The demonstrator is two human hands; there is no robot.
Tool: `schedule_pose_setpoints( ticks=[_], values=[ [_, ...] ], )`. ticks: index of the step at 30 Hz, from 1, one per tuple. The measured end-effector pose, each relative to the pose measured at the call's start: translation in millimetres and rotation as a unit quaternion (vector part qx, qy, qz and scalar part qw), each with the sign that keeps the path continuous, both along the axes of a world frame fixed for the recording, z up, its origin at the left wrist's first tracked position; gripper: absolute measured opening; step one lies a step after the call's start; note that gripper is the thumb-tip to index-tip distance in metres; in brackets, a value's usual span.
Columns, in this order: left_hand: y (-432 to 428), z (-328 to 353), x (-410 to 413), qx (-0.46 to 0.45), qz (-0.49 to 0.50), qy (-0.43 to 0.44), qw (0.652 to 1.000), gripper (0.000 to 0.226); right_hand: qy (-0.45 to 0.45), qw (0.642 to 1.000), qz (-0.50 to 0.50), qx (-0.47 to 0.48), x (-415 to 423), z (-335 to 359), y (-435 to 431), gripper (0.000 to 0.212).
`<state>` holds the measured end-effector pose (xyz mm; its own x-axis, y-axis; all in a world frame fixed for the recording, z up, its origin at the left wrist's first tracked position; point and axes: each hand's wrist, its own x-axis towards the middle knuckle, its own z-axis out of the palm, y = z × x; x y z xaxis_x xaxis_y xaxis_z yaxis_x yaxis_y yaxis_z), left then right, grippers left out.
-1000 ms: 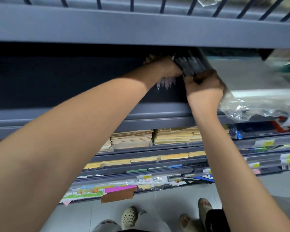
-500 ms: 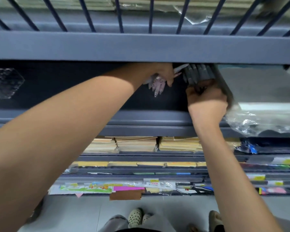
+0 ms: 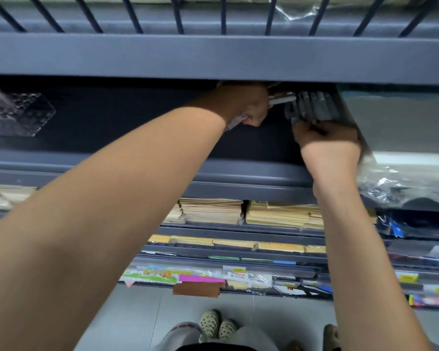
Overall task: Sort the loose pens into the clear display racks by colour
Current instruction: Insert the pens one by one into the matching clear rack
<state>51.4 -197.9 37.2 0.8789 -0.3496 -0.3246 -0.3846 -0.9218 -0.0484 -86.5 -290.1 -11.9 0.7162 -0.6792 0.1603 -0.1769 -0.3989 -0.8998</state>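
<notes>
Obs., head view, both arms raised into the bay of the dark grey metal shelf (image 3: 213,59).

Left hand (image 3: 249,105): fingers curled tight round a bundle of pale clear-tipped plastic pens (image 3: 235,122). The tips poke out below the heel of the hand. The upper part of the bundle is hidden under the shelf's front beam. One white pen (image 3: 283,100) sticks out sideways from this hand, pointing toward the right hand.

Right hand (image 3: 327,140): fingers curled, knuckles toward the onlooker, gripping the near ends of a row of dark grey pens (image 3: 312,107). The row stands just above the hand and fans away from it into the bay. Pen count not readable; blurred. Whether the row sits in a rack, cannot tell.

The two hands are near each other but apart. The white pen's tip reaches close to the dark grey row; contact cannot be told.

Clear plastic display rack (image 3: 18,115): on the shelf floor, well out to the left of the left hand, with neither hand on it.

Flat grey pack in clear plastic wrap (image 3: 403,122): just right of the right hand.

Below both forearms: stacks of brown paper envelopes (image 3: 211,210) on a lower shelf. Farther down, beige perforated clogs (image 3: 209,323) on the floor.
</notes>
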Motion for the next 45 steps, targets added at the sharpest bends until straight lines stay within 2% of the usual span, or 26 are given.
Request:
schedule_pose_setpoints(
  ticks=[3, 5, 8, 11, 15, 19, 24, 29, 31, 33, 36, 39, 40, 42, 45],
  values=[
    [13, 4, -19, -0.034, 0.009, -0.022, 0.999, 0.009, -0.032, 0.996, 0.027, 0.081, -6, 0, -2, 0.020],
    [27, 6, -28, -0.105, 0.014, -0.032, 0.994, 0.009, -0.059, 0.984, 0.041, 0.162, -8, 4, 1, 0.014],
    [50, 9, -37, -0.185, 0.044, -0.012, 0.982, 0.014, -0.066, 0.963, 0.062, 0.254, -16, 8, 4, 0.021],
    [74, 12, -47, -0.254, 0.088, 0.031, 0.963, 0.023, -0.075, 0.953, 0.114, 0.271, -28, 9, 12, 0.018],
    [109, 10, -70, -0.340, 0.157, 0.095, 0.922, 0.017, -0.078, 0.944, 0.191, 0.259, -42, 8, 24, 0.018],
    [163, -8, -111, -0.461, 0.225, 0.145, 0.846, 0.020, -0.062, 0.929, 0.257, 0.259, -52, 7, 43, 0.015],
    [228, -36, -161, -0.632, 0.278, 0.150, 0.707, 0.031, -0.023, 0.903, 0.368, 0.223, -56, 1, 94, 0.016],
    [290, -63, -202, -0.723, 0.353, 0.072, 0.589, 0.027, 0.021, 0.857, 0.462, 0.229, -59, -5, 169, 0.023],
    [317, -72, -217, -0.745, 0.376, 0.032, 0.550, 0.016, 0.045, 0.841, 0.491, 0.224, -61, -7, 200, 0.034],
    [345, -77, -230, -0.761, 0.390, 0.007, 0.519, 0.011, 0.060, 0.826, 0.515, 0.222, -61, -12, 232, 0.032],
    [393, -82, -244, -0.758, 0.422, -0.024, 0.497, 0.011, 0.066, 0.807, 0.542, 0.224, -57, -17, 282, 0.019],
    [444, -84, -252, -0.749, 0.443, -0.048, 0.491, 0.015, 0.068, 0.799, 0.555, 0.223, -55, -18, 336, 0.026],
    [462, -85, -253, -0.746, 0.445, -0.054, 0.492, 0.023, 0.067, 0.797, 0.557, 0.223, -54, -17, 355, 0.024],
    [499, -85, -254, -0.742, 0.448, -0.055, 0.495, 0.042, 0.066, 0.796, 0.559, 0.222, -52, -19, 391, 0.016],
    [549, -83, -251, -0.743, 0.453, -0.049, 0.490, 0.042, 0.064, 0.809, 0.544, 0.213, -49, -21, 444, 0.013]
  ],
)
